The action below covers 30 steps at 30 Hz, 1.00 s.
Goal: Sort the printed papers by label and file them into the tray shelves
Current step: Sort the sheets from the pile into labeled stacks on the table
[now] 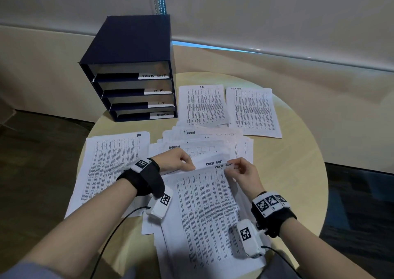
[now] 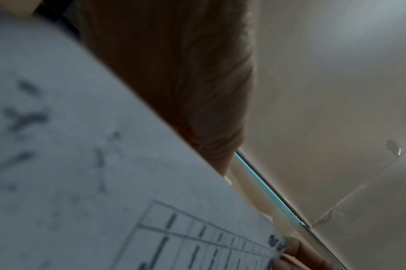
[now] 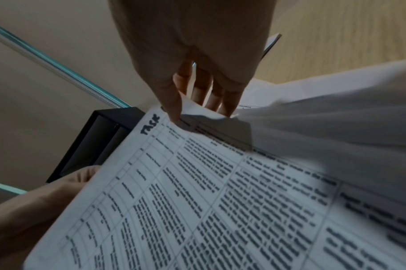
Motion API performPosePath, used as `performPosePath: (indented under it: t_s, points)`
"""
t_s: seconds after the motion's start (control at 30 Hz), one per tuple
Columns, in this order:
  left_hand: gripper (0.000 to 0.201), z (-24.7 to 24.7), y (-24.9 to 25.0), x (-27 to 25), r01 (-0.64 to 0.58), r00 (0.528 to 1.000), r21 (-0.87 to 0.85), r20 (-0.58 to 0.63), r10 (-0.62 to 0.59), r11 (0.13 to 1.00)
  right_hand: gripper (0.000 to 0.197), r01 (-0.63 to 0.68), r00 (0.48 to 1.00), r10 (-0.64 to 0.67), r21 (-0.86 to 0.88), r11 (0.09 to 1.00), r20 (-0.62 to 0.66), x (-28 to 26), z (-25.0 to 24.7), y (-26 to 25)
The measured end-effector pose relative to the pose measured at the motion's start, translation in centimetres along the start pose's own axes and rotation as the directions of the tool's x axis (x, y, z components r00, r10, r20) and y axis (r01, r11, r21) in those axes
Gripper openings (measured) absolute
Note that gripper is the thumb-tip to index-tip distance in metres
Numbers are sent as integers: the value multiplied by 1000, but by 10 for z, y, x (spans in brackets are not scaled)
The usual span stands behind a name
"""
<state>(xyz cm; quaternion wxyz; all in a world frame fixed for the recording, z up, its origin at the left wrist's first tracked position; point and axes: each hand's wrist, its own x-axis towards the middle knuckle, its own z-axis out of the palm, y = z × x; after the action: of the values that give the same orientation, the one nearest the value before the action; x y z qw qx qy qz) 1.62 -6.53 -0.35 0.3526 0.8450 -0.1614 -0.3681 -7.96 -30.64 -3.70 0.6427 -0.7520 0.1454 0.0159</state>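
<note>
Item: sorting in progress on round bench (image 1: pixel 298 172). Tray shelves (image 1: pixel 130 69), dark blue, 4 slots, stand at far-left of bench w/ open fronts toward the person; tabs read TASK LIST, H.R., I.T., ADMIN top to bottom; slots appear to hold no sheets yet, though interiors are partly hidden. Sorted piles laid face-up w/ handwritten label at top, presumably so each category reads at a glance: HR pile (image 1: pixel 110 163) near-left, IT pile (image 1: pixel 203 105) just right of the shelves, TASK LIST pile (image 1: pixel 254 112) beside it, far right. Unsorted stack (image 1: pixel 213 142) fanned in centre, ADMIN labels showing on upper sheets. Top sheet (image 1: pixel 204 210), marked TASK LIST, is held by both hands at its far edge: left hand (image 1: pixel 177 161) grips far-left corner, fingers curled on it; right hand (image 1: pixel 243 176) pinches far-right corner by the label, thumb on top, fingers (image 3: pixel 211 91) under the paper, per right wrist view. Corner grip prob. chosen to peel one sheet off the stack w/o dragging the one beneath, also labelled TASK LIST. Judged next: carry sheet to TASK LIST pile. Filing into shelves not yet begun.
</note>
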Motion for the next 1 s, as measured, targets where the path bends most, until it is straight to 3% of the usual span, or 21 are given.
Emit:
performPosePath:
  t_s: [0.13, 0.27, 0.47, 0.57, 0.67, 0.83, 1.0]
  points:
    - [15, 5, 0, 4, -17, 999, 42, -34, 18, 999, 14, -12, 997, 6, -86, 996, -71, -4, 6, 1]
    - [15, 9, 1, 7, -24, 997, 85, -72, 30, 996, 13, 69, 985, -92, -158, 985, -146, -13, 11, 3]
    - [19, 8, -2, 6, -38, 996, 71, -77, 43, 997, 8, 223, 970, -241, -266, 938, -38, -21, 15, 6]
    - [41, 6, 6, 1, -49, 997, 48, -63, 52, 998, 8, 254, 965, -262, -324, 911, 20, -20, 13, 9]
    - [50, 5, 7, 1, -46, 998, 11, -45, 46, 999, 15, 321, 945, -320, -393, 862, 72, -24, 6, 13]
    - [23, 5, 5, 2, -17, 1000, 41, 22, 16, 999, 18, 366, 931, -325, -414, 833, 168, -28, -6, 11]
    - [9, -1, 2, 2, -14, 999, 85, -43, 18, 996, 20, 320, 941, -269, -286, 903, 204, -36, -22, 1]
